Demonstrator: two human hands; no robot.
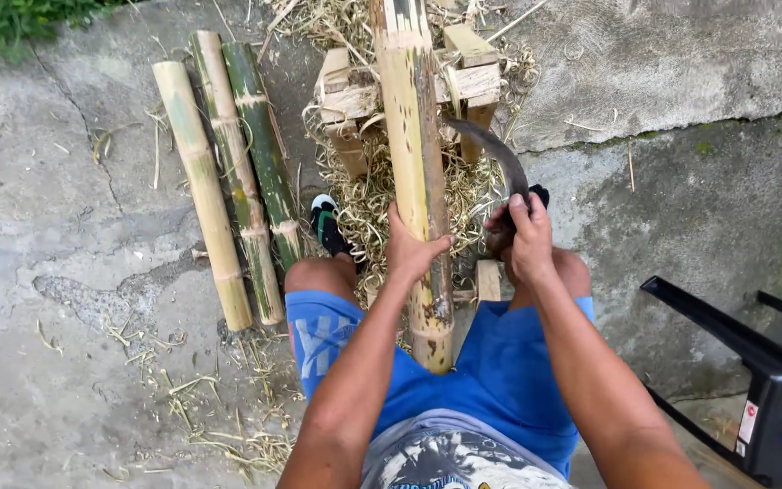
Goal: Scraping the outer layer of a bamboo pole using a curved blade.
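Altogether four bamboo poles, one curved blade, two hands.
Left hand (411, 249) clamps the yellow-green bamboo pole (416, 172) between the knees; right hand (527, 237) fists the dark curved blade (491, 149) beside it; three cut bamboo lengths (228, 172) lie left.

My right hand (529, 237) covers the knife handle entirely. The bamboo pole (416, 172) runs off the top edge, so its far end is unseen. The black chair (753, 380) is cut by the right edge. My right foot is mostly hidden.
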